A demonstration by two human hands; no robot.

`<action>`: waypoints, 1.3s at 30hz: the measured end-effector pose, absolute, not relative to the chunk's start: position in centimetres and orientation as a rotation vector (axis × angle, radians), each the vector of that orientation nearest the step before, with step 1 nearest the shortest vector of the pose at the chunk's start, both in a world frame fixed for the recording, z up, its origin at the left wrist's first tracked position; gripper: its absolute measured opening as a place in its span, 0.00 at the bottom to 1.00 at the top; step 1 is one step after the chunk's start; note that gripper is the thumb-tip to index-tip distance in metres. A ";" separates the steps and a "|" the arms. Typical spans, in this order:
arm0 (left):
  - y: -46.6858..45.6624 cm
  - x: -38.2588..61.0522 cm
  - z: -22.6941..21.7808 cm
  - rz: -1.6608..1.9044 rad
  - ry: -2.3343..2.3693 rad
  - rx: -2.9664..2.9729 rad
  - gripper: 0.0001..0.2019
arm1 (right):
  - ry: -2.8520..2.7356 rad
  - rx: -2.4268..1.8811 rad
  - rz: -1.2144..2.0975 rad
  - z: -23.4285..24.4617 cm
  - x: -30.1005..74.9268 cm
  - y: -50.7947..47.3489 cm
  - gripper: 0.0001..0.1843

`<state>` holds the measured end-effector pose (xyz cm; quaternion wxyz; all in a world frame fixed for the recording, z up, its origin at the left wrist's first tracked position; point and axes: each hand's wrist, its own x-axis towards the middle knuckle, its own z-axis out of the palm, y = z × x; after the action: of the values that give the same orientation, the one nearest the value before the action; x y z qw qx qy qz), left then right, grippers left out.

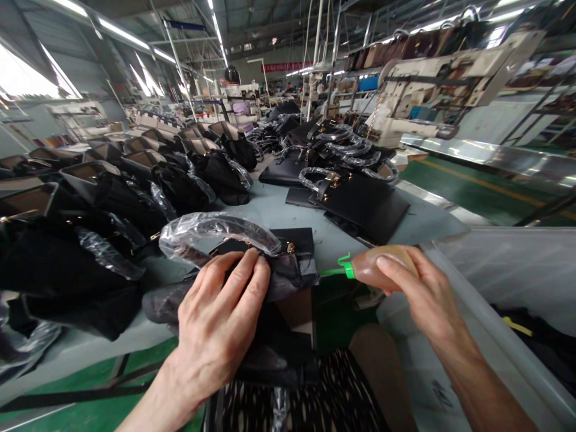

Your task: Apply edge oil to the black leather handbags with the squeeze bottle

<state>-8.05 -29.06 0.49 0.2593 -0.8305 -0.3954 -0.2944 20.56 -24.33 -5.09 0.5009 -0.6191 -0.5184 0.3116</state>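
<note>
One black bag (288, 267) under left grip (222, 303) — bottle (369, 268) in right grip (425, 285)

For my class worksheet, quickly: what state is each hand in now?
Left hand: lying on a black bag; grip cannot be told.
Right hand: closed, holding a green-capped bottle.

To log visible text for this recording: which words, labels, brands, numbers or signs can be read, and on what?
No text can be read with certainty.
Red banner at the back: any lettering is too small to read.
Dark mark on the side of the white bin: too blurred to read.
Bottle in the right hand: no lettering visible.
</note>
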 end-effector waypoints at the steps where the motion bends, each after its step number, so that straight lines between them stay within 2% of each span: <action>1: -29.1 -8.1 0.4 -0.797 -1.075 -2.252 0.16 | -1.250 -1.499 0.758 -5.2 20.6 -24.3 0.20; 32: -28.9 -8.1 0.4 -0.792 -1.103 -2.234 0.18 | -1.305 -1.533 0.876 -6.1 21.5 -25.8 0.23; 39: -28.9 -8.2 0.4 -0.805 -1.094 -2.245 0.18 | -1.326 -1.579 0.874 -5.0 21.3 -26.9 0.20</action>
<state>-8.15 -28.86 0.37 0.2559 -0.8272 -0.4029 -0.2966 21.26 -26.86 -4.96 0.4361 -0.6346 -0.5328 0.3511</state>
